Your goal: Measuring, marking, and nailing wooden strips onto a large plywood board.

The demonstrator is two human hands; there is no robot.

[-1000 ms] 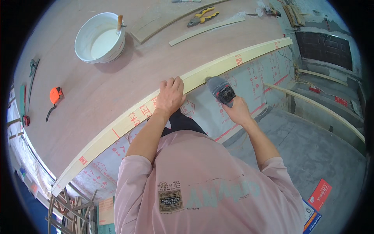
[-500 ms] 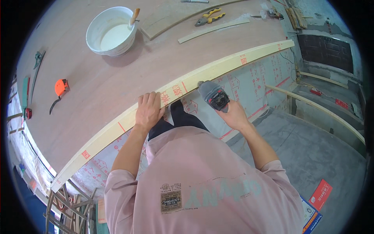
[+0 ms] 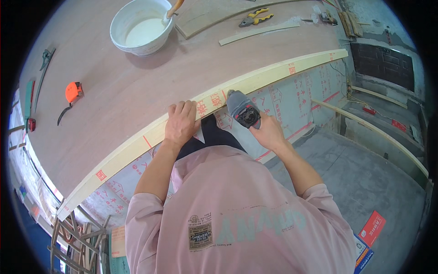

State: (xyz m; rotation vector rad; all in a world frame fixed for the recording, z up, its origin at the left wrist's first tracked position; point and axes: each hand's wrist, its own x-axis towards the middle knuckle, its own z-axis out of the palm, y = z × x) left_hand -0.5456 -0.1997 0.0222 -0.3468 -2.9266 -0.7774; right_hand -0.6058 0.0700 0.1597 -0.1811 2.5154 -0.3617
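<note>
One wide fisheye view from the head, near, down over the hands [image 3: 181, 124] and worktop [image 3: 123, 96].

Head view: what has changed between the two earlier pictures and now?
The right hand has moved the power tool left along the wooden strip, bringing its nose near a red line. The left hand shifted left along the strip after the first picture, then stayed there. Nothing was visibly released. Bucket, tape measure and pliers kept their places; the view shifted.
</note>
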